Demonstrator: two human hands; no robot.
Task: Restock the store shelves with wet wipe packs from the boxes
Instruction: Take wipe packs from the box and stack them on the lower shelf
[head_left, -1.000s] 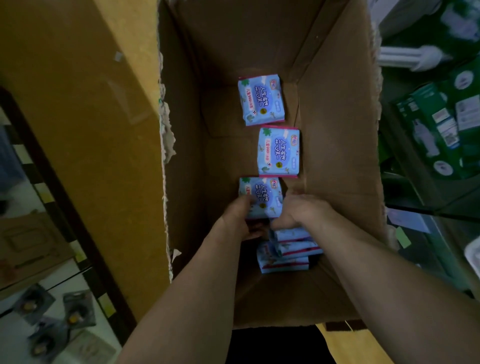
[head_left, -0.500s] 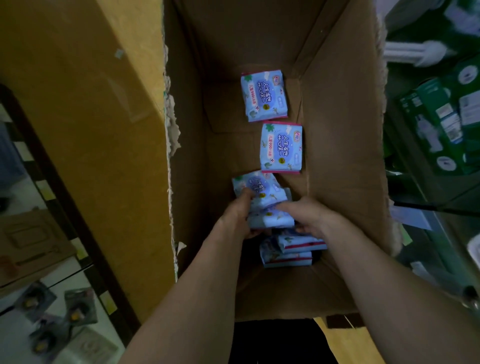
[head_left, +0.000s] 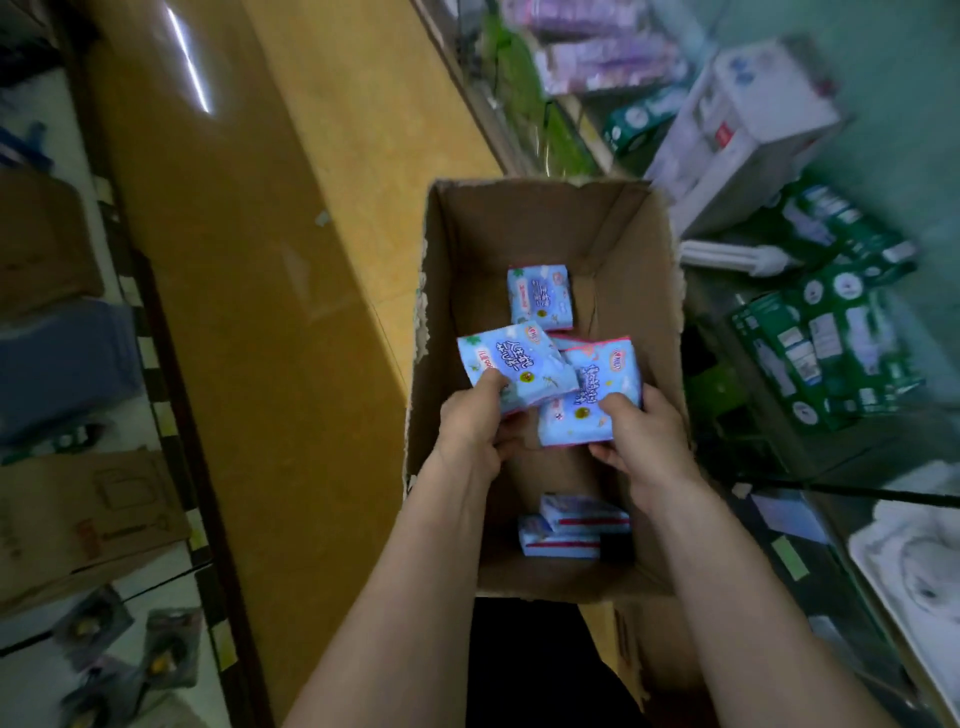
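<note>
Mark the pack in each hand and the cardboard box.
Left-hand pack (head_left: 519, 361), head view, its printed front.
Right-hand pack (head_left: 574, 418), head view, its printed front.
Cardboard box (head_left: 540, 228), head view, far inner wall.

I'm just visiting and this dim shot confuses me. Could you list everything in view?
cardboard box: one, brown, open-topped, centre.
loose wipe pack: one, light blue, box floor, far end.
stacked wipe packs: two visible, light blue, box floor, near end.
held wipe packs: at least two, light blue with pink edges, above the box floor.
green cartons: several, green, shelf at right.
white carton: one, white, upper right.
yellow surface: one, yellow-brown, left of the box.
left hand: grips one pack.
right hand: grips another.
</note>
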